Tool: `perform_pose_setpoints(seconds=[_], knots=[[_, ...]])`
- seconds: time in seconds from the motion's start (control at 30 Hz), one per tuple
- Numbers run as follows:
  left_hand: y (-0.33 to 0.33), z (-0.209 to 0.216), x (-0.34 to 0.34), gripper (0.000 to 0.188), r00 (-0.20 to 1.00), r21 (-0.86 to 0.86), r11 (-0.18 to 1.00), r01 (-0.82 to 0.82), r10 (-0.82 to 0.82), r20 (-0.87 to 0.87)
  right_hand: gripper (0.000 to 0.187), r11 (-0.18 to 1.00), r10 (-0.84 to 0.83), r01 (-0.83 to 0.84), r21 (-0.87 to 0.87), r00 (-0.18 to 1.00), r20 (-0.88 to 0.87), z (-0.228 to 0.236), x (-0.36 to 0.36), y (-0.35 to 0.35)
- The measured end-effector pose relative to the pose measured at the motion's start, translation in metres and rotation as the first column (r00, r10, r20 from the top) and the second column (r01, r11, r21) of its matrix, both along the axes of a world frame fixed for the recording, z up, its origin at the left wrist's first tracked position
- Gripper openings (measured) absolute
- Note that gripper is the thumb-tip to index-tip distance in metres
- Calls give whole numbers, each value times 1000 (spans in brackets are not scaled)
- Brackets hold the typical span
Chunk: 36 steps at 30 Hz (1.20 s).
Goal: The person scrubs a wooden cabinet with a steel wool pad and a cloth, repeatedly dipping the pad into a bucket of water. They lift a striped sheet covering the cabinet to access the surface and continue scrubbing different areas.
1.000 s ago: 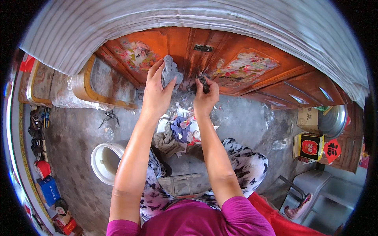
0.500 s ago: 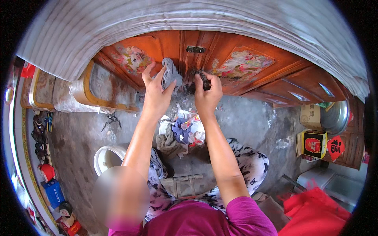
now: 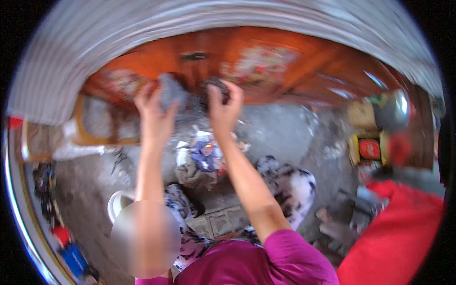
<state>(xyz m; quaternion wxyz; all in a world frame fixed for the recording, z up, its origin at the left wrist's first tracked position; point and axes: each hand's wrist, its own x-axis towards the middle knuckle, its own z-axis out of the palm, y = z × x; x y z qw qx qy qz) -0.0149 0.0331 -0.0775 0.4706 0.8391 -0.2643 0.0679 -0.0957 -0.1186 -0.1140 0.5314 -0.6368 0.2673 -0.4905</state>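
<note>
My left grip (image 3: 156,110) is holding a grey rag (image 3: 172,90) with spread fingers, apparently for control; my right grip (image 3: 225,108) is pinching a dark wad (image 3: 221,86), cabinet (image 3: 148,61) beyond.

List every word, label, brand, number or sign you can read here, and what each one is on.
None can be read.
Yellow-edged box: marks on its red face, too blurred.
Red paper: too blurred.
Blue box: any print too small and blurred.
Carton: too blurred.
Grey cloth in the left hand, dark wad in the right hand: no lettering that I can make out.
</note>
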Motion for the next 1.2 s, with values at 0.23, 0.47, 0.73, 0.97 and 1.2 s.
perform_pose_setpoints(seconds=[0.23, 0.47, 0.73, 0.97, 1.2], knots=[[-7, 13, -5, 52, 993, 75, 996, 41, -32, -116, 22, 984, -69, 72, -161, 997, 24, -10, -2, 2], [4, 5, 6, 52, 984, 36, 999, 30, -23, -178, 22, 980, -54, 73, -186, 993, 104, 16, 4, 11], [2, 5, 0, 53, 966, 22, 997, 80, -72, -249, 25, 991, -27, 43, -125, 992, 122, 43, -2, 6], [20, -13, 19, 57, 990, 62, 997, 56, -48, -129, 33, 983, 36, -44, -176, 998, -45, -3, -1, 30], [-12, 27, -12, 57, 992, 19, 999, 51, -48, -118, 27, 879, -70, 33, -476, 996, -61, 3, 0, -6]])
